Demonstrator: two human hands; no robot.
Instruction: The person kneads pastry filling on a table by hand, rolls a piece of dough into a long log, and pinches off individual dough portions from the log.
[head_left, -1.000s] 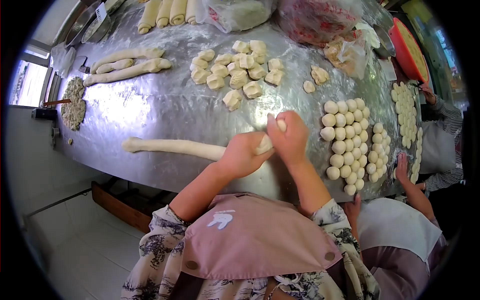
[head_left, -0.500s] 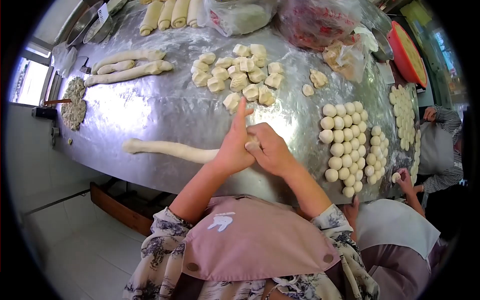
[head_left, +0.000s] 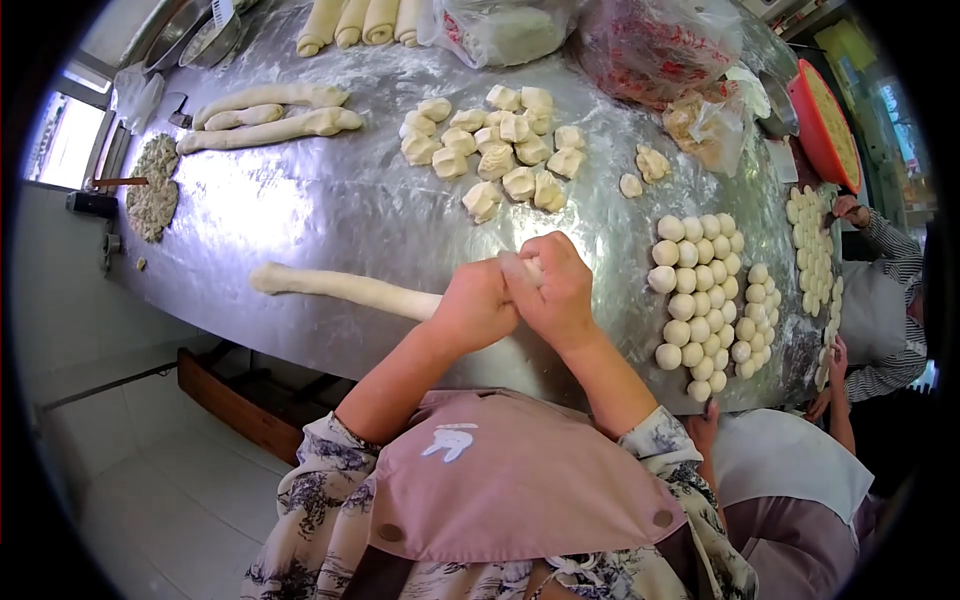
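A long rope of pale dough [head_left: 350, 288] lies on the metal table, its right end running under my left hand [head_left: 474, 308]. The fingers of that hand are curled round this end. Pressed against it on the right is my right hand [head_left: 552, 290], closed on a small lump of dough [head_left: 535, 268] that shows between its fingers. My hands hide whether the lump and the rope are still joined. Beyond my hands lies a loose group of cut dough pieces [head_left: 495, 163].
Rows of round dough balls [head_left: 695, 300] stand on the right, near a co-worker's hand [head_left: 705, 425]. Thicker dough ropes [head_left: 270, 132] and a crumbly dough mass [head_left: 152, 195] lie at left. Plastic bags [head_left: 655, 50] and a red basin [head_left: 825, 125] are at the back.
The fingers of my left hand, stretched out before, have curled in round the dough. My right hand has moved slightly up and right. The camera view has shifted a little.
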